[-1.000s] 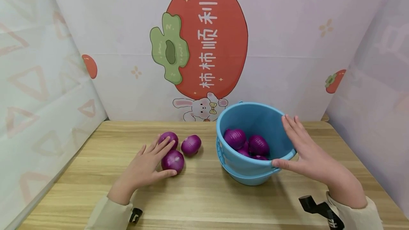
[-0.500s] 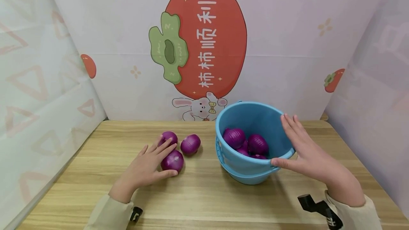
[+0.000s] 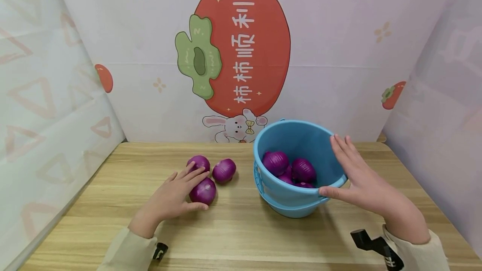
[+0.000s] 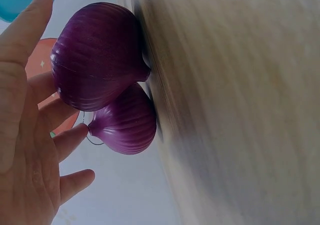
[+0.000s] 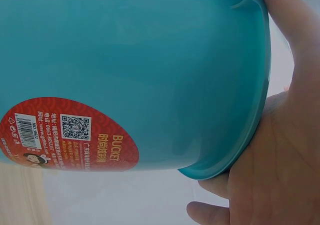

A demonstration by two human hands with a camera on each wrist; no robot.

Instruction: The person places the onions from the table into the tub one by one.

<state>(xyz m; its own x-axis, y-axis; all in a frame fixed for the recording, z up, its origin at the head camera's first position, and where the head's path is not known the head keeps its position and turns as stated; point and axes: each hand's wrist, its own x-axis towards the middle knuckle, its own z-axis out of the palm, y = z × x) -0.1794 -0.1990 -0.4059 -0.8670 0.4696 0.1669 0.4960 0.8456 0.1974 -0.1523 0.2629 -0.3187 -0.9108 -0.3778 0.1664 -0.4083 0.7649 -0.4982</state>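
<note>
My left hand (image 3: 171, 198) is spread, its fingers straight, over two purple onions on the table. The nearer onion (image 3: 203, 191) lies between thumb and fingers; the farther onion (image 3: 198, 163) sits behind it, partly covered by the fingertips. In the left wrist view the palm faces the big onion (image 4: 97, 57) with the smaller-looking onion (image 4: 127, 122) beyond. A third onion (image 3: 224, 170) lies just to the right. My right hand (image 3: 367, 183) rests with straight fingers against the right rim of a blue bucket (image 3: 276, 187), thumb on the near rim. Several onions (image 3: 276, 162) lie inside.
The wooden table (image 3: 233, 241) runs back to a white backdrop cloth (image 3: 320, 87) printed with a big red persimmon. Cloth panels also rise at left and right. The bucket bears a red label (image 5: 70, 135) and its handle hangs on the near left side.
Nearly everything stays still. The left fingers shift very slightly over the onions, while the right hand keeps its place on the bucket rim.
</note>
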